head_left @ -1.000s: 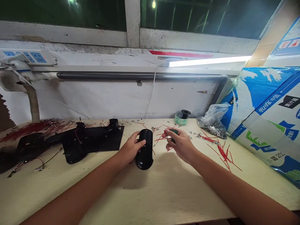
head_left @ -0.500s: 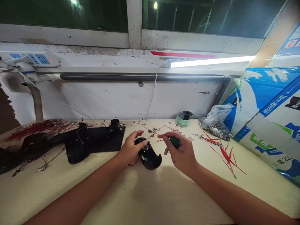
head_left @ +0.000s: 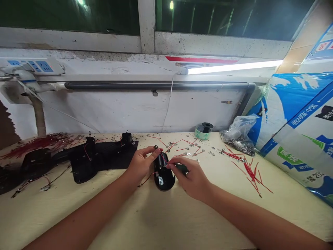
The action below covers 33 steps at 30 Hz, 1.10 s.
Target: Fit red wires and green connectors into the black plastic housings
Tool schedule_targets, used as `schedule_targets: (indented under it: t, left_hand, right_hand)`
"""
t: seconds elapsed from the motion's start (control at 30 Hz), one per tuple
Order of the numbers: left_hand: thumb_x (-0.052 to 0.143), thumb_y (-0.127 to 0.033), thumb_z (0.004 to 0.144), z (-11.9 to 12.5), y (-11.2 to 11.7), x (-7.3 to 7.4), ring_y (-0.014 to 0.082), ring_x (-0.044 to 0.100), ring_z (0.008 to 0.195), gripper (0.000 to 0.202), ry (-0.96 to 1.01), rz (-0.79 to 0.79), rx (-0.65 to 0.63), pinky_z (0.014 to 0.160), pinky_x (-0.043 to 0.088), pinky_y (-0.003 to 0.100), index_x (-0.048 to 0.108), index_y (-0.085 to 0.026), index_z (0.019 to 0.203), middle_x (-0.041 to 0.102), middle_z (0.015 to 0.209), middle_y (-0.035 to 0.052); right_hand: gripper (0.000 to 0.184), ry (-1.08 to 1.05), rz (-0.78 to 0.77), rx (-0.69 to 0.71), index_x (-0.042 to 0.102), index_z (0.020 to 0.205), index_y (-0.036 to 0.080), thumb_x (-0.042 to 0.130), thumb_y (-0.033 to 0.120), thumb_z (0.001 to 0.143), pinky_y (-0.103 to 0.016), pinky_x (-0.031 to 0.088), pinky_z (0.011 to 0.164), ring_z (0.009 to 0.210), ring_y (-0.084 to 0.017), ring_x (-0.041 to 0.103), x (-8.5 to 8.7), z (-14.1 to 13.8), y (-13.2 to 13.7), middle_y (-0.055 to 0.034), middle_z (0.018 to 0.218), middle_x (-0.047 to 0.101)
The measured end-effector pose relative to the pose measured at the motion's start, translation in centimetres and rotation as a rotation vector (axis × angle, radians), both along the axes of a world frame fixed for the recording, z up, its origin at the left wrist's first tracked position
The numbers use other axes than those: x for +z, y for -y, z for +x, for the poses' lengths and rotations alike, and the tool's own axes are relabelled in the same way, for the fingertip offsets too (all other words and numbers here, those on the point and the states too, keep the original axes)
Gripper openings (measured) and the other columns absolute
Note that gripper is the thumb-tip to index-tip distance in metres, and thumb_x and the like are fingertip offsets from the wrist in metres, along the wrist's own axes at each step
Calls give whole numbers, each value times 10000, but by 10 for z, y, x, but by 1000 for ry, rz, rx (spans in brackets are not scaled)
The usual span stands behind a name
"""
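A black rounded plastic housing (head_left: 163, 173) lies on the pale workbench (head_left: 166, 215) with its open side up, a red wire running in it. My left hand (head_left: 142, 164) grips the housing's left side and pinches a small metal part at the wire's end between thumb and forefinger. My right hand (head_left: 189, 177) holds a dark green tool (head_left: 182, 168), its tip pressed into the housing's inside. Loose red wires and small metal terminals (head_left: 187, 150) lie just behind the hands.
Black housing parts on a black mat (head_left: 104, 156) lie at the left, beside a heap of red wires (head_left: 39, 141). A solder spool (head_left: 204, 131), a plastic bag of metal parts (head_left: 238, 137) and blue-and-white cartons (head_left: 299, 128) stand at the right. More red wires (head_left: 249, 172) lie near the cartons.
My left hand has turned the housing from closed side up to open side up. My right hand has come left and down, bringing the green tool into the housing.
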State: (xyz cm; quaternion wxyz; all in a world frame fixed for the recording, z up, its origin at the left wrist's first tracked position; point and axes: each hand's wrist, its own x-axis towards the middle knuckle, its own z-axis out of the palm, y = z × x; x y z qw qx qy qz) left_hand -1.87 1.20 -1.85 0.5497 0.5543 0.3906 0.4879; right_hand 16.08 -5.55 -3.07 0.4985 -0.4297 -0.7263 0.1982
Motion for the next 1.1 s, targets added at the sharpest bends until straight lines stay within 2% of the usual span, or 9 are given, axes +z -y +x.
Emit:
schedule_targets:
  t: [0.13,0.23,0.37,0.47,0.6,0.67,0.8,0.93,1.1]
  left_hand:
    - [763,-478,739,0,1,2,178,635,985,325,111,-42,45,1019,434,337,736,-166,824,748,910,52]
    - [747,-474,753,-4,-3,0,158,623,959,306,119,14,133,1029,410,321,715,-177,820,730,840,24]
    - [709,-462,777,-8,-2,3,162,600,926,290,-84,100,155,923,428,296,734,-187,863,730,927,32]
    - [621,-464,838,-7,8,10,173,604,923,300,-310,203,59,889,422,297,741,-189,848,723,911,39]
    - [620,-433,831,-4,19,14,169,596,859,276,-546,290,-53,855,408,304,723,-197,733,701,811,28]
    - [628,-428,823,-4,20,12,165,596,855,261,-600,315,-81,850,403,300,732,-207,729,698,808,24]
    - [640,-431,806,-4,20,9,141,567,778,264,-580,273,-116,754,400,270,744,-200,731,676,777,23]
    - [620,-404,812,-2,20,9,114,515,696,282,-540,239,-193,660,367,242,744,-177,701,652,701,16]
    - [624,-353,790,-2,22,5,95,479,650,252,-507,214,-214,595,339,218,719,-158,661,606,638,-1]
  right_hand:
    - [124,-4,-17,-28,639,970,230,570,333,960,-338,470,762,831,-191,599,3,1,-1,-55,918,671]
    - [172,-185,-119,-92,588,962,236,577,408,948,-306,433,616,686,-166,522,3,3,-4,-33,809,587]
    - [290,-521,-369,-15,452,894,254,574,516,925,-241,288,419,468,-107,307,-1,4,-8,56,609,364]
    - [348,-621,-432,17,396,866,254,590,539,910,-230,314,404,454,-93,301,-2,5,-11,69,613,361]
    - [364,-580,-488,55,406,876,243,604,548,901,-206,237,364,423,-67,287,2,5,-14,62,655,473]
    - [373,-563,-559,123,410,889,241,611,554,894,-189,186,368,424,-60,257,4,4,-13,69,636,470]
    - [390,-539,-658,225,392,910,245,568,593,909,-179,205,403,442,-65,256,4,1,-10,85,603,432]
    - [369,-432,-616,211,402,936,244,487,603,949,-196,220,413,452,-79,314,0,-3,-6,62,631,496]
    - [384,-377,-552,192,437,907,222,533,593,931,-208,263,466,533,-97,349,0,-6,-6,61,610,421]
